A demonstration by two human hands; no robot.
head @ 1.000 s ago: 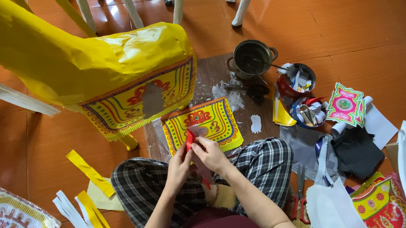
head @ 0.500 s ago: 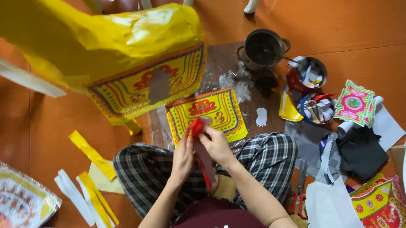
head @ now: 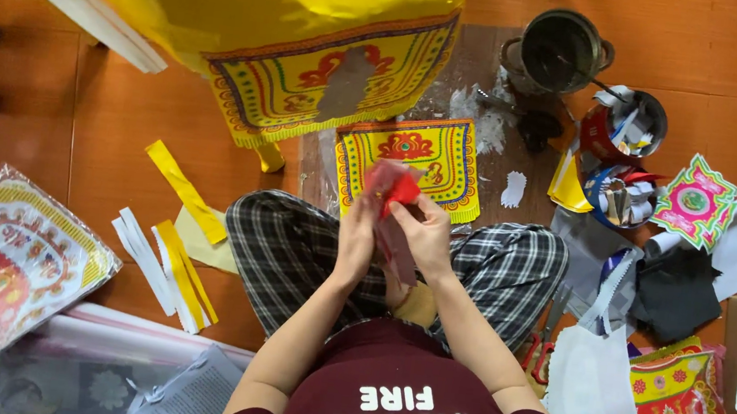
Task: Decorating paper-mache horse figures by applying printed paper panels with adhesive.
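Both my hands meet in front of my chest, above my crossed legs in checked trousers. My left hand [head: 356, 238] and my right hand [head: 425, 231] pinch a small piece of red paper [head: 396, 185] between the fingertips. Just beyond the hands a yellow and red patterned paper panel [head: 410, 158] lies on the floor. A big yellow paper-covered figure [head: 314, 28] with a matching patterned flap stands further out, at the top.
A dark metal pot [head: 558, 49] and tins of paper scraps [head: 623, 133] sit at the upper right. Patterned sheets, black and white paper lie at the right. Yellow and white strips [head: 172, 250] and a wrapped pack of printed sheets [head: 17, 252] lie left.
The view has swung downward and nearer, so the yellow figure now fills the top. My hands have stayed together on the red paper, lifted slightly higher over my legs.
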